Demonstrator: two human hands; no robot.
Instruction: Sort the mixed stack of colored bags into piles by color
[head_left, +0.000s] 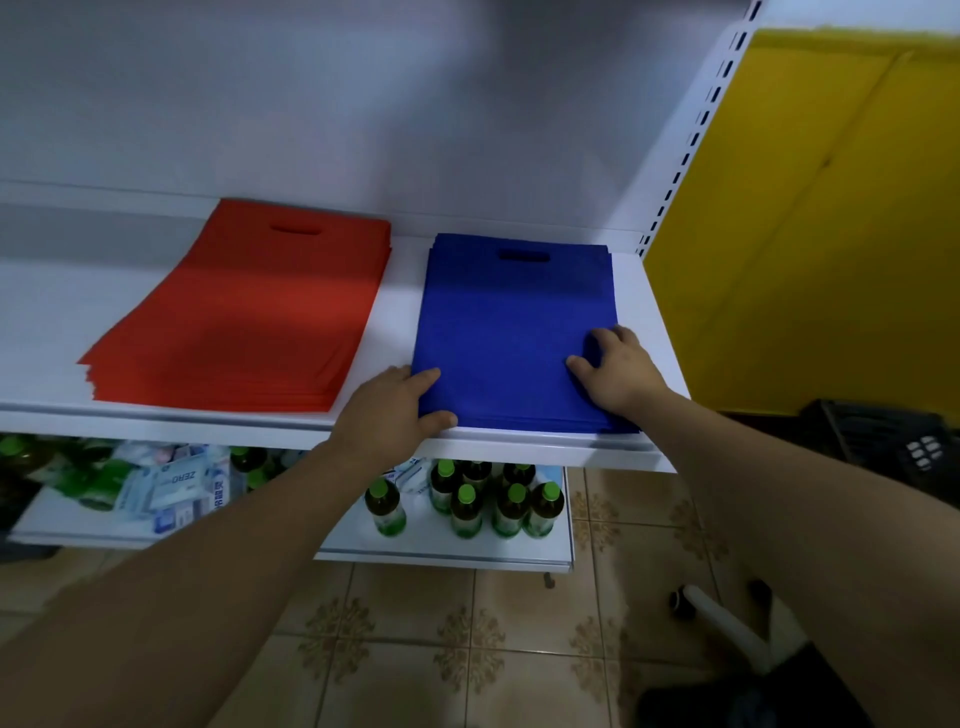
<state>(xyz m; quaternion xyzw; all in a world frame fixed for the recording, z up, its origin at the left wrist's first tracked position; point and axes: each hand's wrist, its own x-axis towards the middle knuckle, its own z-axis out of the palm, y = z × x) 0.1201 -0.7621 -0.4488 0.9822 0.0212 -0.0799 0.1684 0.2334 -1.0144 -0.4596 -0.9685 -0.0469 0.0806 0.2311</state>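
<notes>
**Both hands on the blue pile; sorting judged near its end**

The left hand (387, 410) is wrapped round the front-left corner of a pile of flat royal-blue fabric bags (514, 322). One finger is laid on top along the pile's left edge, and the thumb is curled against its front edge, so the corner is gripped. The right hand (621, 371) is set on top of the same pile near its front-right corner, with the fingers bent and the thumb spread across the cloth. Whether any fabric is pinched there cannot be told.

The blue pile is placed at the right end of a white metal shelf (400, 291), its front edge close to the shelf's lip and its cut-out handles toward the back wall. To its left, apart from it, a pile of flat red fabric bags (260, 312) is fanned a little unevenly. No mixed stack is seen.

The step in hand is judged to be squaring up the blue pile. For the next move, light, even pressure from both sides is called for, because thin bags slide easily and could be pushed over the front lip.

Below, green-capped brown bottles (467, 499) are stood on a lower shelf. A yellow panel (810, 208) is seen at the right, and beige patterned floor tiles (415, 623) lie beneath.
</notes>
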